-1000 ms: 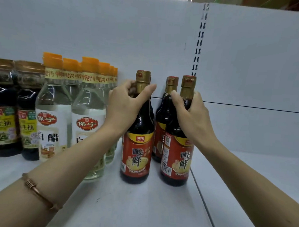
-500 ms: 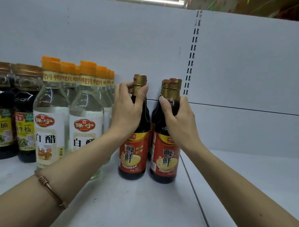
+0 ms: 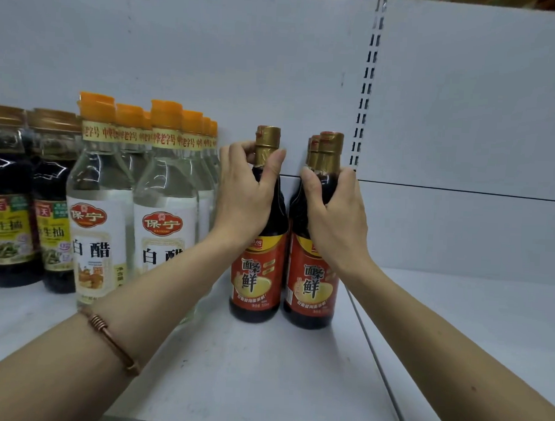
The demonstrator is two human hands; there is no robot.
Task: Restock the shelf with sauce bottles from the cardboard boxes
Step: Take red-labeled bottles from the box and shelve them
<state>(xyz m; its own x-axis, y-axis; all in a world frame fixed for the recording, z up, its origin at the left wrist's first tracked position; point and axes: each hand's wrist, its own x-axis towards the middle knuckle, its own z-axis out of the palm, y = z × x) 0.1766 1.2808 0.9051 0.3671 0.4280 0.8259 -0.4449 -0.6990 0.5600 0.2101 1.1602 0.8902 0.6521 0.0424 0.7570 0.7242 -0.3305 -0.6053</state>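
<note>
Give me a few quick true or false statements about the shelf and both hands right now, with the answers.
1. The left hand grips the neck of a red-labelled sauce bottle. True.
2. The right hand rests flat on the shelf. False: it grips another red-labelled bottle at the shoulder.
3. The white vinegar bottles have orange caps. True.
4. The red-labelled bottles lie on their sides. False: they stand upright.
5. A bracelet sits on the right wrist. False: it is on the left wrist.
</note>
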